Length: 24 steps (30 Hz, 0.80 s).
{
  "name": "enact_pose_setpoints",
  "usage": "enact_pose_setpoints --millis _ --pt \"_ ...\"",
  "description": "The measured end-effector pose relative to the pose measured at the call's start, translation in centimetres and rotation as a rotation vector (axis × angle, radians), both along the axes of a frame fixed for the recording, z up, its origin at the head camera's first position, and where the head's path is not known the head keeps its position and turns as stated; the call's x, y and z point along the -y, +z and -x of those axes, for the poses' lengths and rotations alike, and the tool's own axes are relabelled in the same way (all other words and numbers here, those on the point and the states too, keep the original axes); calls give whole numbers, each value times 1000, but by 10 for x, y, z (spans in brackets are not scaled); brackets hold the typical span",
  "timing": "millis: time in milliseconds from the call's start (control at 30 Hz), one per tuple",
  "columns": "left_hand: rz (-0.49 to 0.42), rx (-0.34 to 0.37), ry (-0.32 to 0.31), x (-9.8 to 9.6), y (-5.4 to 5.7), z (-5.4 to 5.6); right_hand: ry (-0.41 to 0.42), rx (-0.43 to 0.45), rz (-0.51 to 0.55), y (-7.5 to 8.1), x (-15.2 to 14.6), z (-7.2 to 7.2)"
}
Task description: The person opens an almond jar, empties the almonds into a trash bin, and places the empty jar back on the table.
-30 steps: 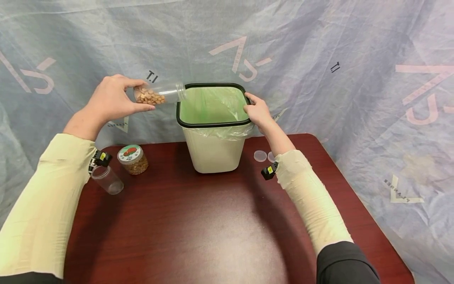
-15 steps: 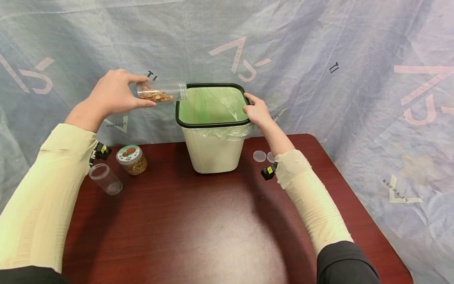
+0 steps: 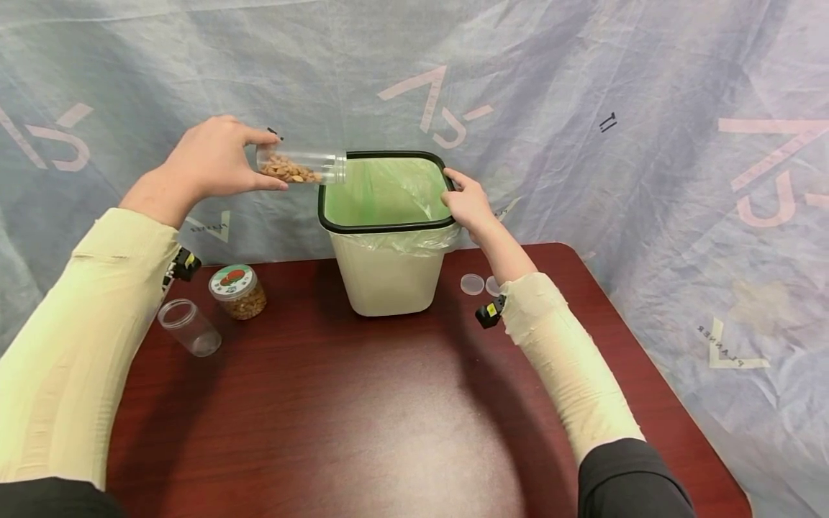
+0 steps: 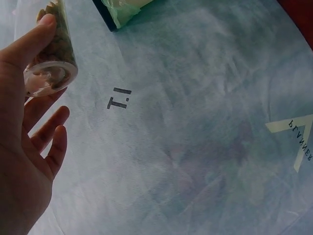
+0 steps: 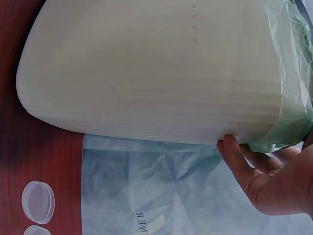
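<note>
1. Since a second ago the left hand point(image 3: 210, 160) has carried the clear jar point(image 3: 299, 166) of nuts rightward, so its mouth now overlaps the bin's point(image 3: 388, 277) rim.
2. The left hand pinches the jar's base, holding it roughly level.
3. The right hand point(image 3: 469, 205) still grips the bin's right rim on the table point(image 3: 363, 424).

Bright, even light from overhead; a soft sheen glares on the middle of the tabletop point(image 3: 414, 432). Shadows are faint. Both wrist views are slightly soft, and the head view bends toward its edges.
</note>
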<state>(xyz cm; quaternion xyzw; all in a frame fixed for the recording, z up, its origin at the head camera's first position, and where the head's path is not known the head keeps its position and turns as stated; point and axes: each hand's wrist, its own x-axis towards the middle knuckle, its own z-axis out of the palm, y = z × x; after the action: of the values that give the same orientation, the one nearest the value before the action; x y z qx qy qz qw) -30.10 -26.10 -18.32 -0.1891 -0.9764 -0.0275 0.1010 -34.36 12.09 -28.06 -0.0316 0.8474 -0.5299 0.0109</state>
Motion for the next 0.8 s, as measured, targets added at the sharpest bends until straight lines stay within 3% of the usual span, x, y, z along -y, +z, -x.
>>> enact_pose_setpoints --millis 800 --pt "31 -4 -39 -12 3 7 -5 -13 34 -2 0 -2"
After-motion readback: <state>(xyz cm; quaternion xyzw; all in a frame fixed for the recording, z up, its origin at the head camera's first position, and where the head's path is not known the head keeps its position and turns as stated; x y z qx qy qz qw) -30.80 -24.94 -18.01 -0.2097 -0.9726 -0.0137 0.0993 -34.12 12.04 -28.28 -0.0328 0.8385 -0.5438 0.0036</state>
